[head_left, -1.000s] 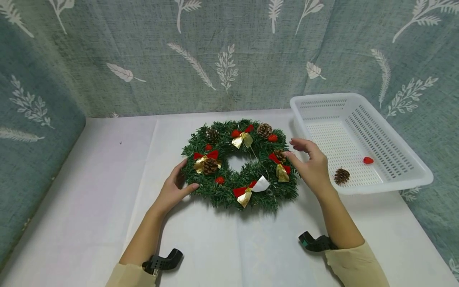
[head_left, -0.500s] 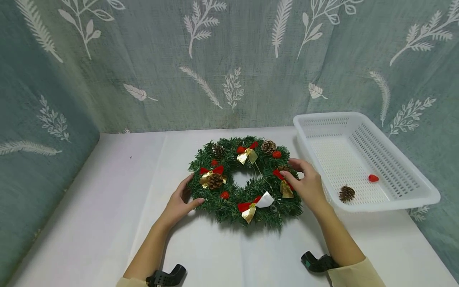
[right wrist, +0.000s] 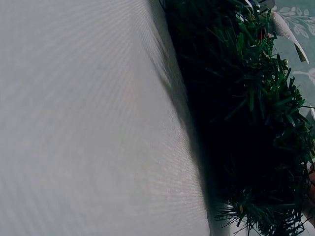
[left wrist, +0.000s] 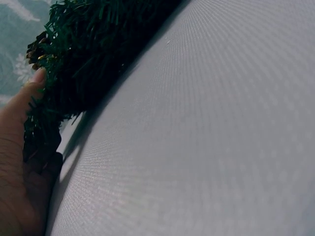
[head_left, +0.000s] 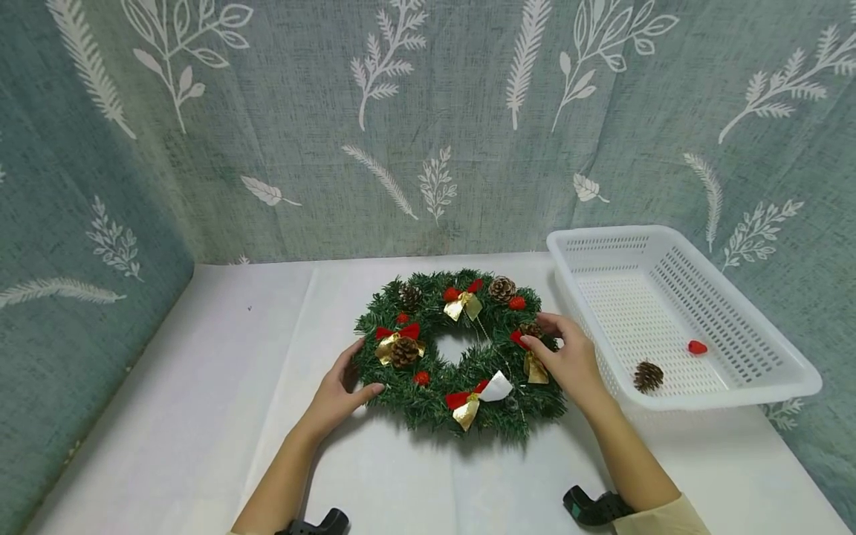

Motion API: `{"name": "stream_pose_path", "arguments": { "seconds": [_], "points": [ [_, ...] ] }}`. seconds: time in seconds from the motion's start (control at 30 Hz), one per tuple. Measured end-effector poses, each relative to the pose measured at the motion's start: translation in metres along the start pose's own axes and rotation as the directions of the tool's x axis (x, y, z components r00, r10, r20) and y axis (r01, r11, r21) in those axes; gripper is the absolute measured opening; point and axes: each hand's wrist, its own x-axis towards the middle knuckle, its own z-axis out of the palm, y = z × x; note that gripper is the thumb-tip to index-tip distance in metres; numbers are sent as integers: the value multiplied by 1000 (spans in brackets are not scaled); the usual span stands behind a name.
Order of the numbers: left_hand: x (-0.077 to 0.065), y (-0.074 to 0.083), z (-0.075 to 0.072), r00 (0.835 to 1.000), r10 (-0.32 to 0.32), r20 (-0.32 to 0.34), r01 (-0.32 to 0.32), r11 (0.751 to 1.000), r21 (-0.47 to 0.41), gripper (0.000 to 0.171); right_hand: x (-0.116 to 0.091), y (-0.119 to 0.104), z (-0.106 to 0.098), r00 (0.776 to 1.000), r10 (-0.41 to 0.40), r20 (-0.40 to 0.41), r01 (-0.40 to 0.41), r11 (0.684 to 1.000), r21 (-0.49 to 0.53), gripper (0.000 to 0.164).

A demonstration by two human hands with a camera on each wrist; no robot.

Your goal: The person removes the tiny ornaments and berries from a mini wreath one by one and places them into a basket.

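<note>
A green Christmas wreath [head_left: 404,405] lies flat on the table in the head view, trimmed with bows, pine cones and red berries. My left hand [head_left: 334,397] holds its left edge, thumb on top and fingers low at the outer side; the left wrist view shows the thumb against the greenery [left wrist: 98,54]. At the wreath's right side, my right hand [head_left: 574,364] has thumb and index finger around a pine cone [head_left: 530,328], just above a red and gold bow [head_left: 535,368]. The right wrist view shows mostly wreath needles [right wrist: 246,98]; that hand is almost out of it.
To the right stands a white perforated plastic basket [head_left: 756,397] containing a pine cone [head_left: 648,377] and a red berry [head_left: 697,347]. A leaf-patterned curtain [head_left: 301,148] hangs behind the white-covered table [head_left: 180,416] and along its left side.
My right thumb and fingers have closed in on the pine cone at the wreath's right. My left hand keeps its hold. The whole head view has shifted, with the scene lower now.
</note>
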Motion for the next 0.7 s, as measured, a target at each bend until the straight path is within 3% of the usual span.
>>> {"name": "stream_pose_path", "arguments": {
  "seconds": [0.23,0.7],
  "points": [
    [0,-2,0,1000,1,-3,-1,1000,-5,82,0,4,3,1000,-10,-3,10,1000,-16,47],
    [0,0,0,1000,-8,2,8,1000,-16,82,0,7,3,993,96,67,-94,995,-21,45]
  ]
}}
